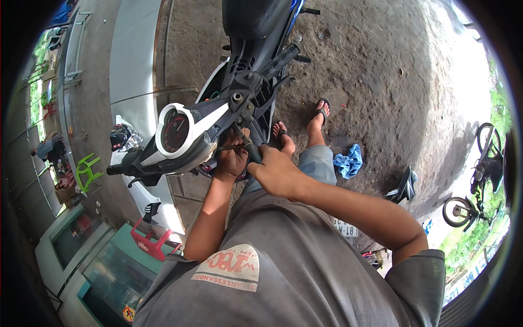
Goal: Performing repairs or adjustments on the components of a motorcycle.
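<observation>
In front of me stands a motorbike, its dark seat (pixel 253 19) far off and its round dial in a white cowl (pixel 175 131) at left centre. My left hand (pixel 232 159) is under the cowl's near side, palm up with fingers curled; whatever they hold is too hidden to make out. Close beside it, my right hand (pixel 275 171) is closed round the near end of a dark grey-green, handle-like rod (pixel 252 151). The rod's far end meets the area below the handlebar clamp (pixel 239 98). One handlebar grip (pixel 122 169) points left.
A blue cloth (pixel 348 162) and a dark fairing piece (pixel 403 185) lie on the rough ground at right. A long pale panel (pixel 133 49) runs along the left. Farther left are a green stool (pixel 87 173), a red chair (pixel 150 242) and a person (pixel 52 148). Another motorbike (pixel 479 174) stands far right.
</observation>
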`<state>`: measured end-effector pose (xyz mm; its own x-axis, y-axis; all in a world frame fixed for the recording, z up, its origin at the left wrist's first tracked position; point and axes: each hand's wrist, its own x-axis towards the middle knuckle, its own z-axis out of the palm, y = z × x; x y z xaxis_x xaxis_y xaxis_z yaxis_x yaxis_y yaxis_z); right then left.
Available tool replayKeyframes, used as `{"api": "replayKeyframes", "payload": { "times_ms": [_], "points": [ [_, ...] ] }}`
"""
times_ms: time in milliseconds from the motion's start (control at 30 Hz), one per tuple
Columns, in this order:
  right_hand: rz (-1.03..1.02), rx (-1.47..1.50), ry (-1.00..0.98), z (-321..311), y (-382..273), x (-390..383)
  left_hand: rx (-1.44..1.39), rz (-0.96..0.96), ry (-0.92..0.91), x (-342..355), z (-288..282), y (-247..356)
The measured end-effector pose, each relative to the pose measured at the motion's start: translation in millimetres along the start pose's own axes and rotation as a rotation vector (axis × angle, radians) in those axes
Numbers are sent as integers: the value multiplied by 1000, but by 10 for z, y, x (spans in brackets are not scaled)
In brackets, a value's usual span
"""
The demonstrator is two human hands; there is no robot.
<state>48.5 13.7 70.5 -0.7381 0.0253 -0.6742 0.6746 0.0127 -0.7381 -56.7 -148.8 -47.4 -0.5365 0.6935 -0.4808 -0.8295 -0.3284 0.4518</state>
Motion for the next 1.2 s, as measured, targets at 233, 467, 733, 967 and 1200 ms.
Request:
{"api": "replayKeyframes", "payload": {
  "times_ms": [233,467,733,967,1200],
  "points": [
    [-314,-236,215,138,510,109,-118,-28,19,-5,19,-35],
    [-318,-174,192,79,429,130,-24,-34,97,-36,67,-5],
    [-128,17,79,19,202,66,-19,-3,112,-28,23,22],
    [-394,-100,214,194,651,279,26,15,22,20,64,-52],
    [152,-31,-50,-11,-85,47,4,39,91,-61,-24,-33]
  ]
}}
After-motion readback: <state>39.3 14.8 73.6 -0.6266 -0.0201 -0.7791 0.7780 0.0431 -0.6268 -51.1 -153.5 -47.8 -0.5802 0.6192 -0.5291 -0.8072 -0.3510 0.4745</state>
